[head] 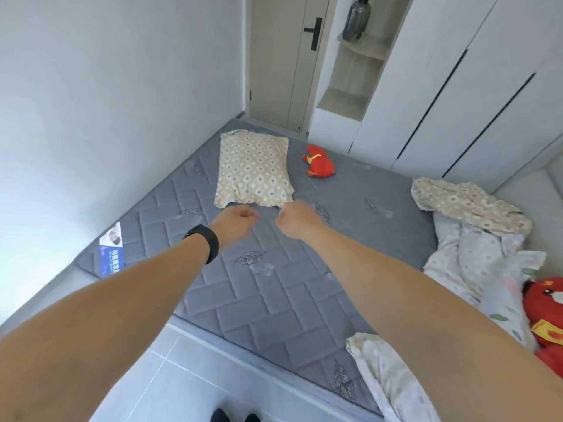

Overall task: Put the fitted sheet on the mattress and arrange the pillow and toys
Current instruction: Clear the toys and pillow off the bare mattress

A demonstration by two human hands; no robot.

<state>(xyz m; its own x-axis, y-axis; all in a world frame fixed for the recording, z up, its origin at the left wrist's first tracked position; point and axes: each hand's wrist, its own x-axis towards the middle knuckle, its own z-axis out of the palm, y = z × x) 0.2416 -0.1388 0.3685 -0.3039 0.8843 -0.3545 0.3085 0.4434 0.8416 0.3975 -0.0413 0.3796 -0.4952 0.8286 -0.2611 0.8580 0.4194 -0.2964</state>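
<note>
White walls and a pale door [286,56] close off the far end of the room, and beside the door we see an open shelf unit [353,71] whose top shelf holds a dark, smoky water bottle [357,18]; the lower shelves show nothing we can make out. White wardrobe doors [457,86] run along the right.

Our bare mattress [274,284] is grey, quilted in a herringbone stitch with leaf motifs, and a blue label [110,254] lies at its left edge. On its far part rests the pillow [254,170], a soft rectangle in beige fabric printed with small diamonds. Near it, to the right but apart, lies a small red plush toy [318,162]. The fitted sheet [469,205], in the same beige diamond print, is crumpled at the right side, heaped with paler bedding [475,263]. A second red toy [545,315] is cut off by the right edge.

We reach both arms out over the mattress. Our left hand [236,222], with a black band [204,242] on the wrist, and our right hand [294,220] are close together but not touching, just short of the pillow's near edge, each curled into a loose fist holding nothing. Both are blurred, so finger detail is hard to read. More pale cloth [387,376] trails under our right forearm, partly hidden.
</note>
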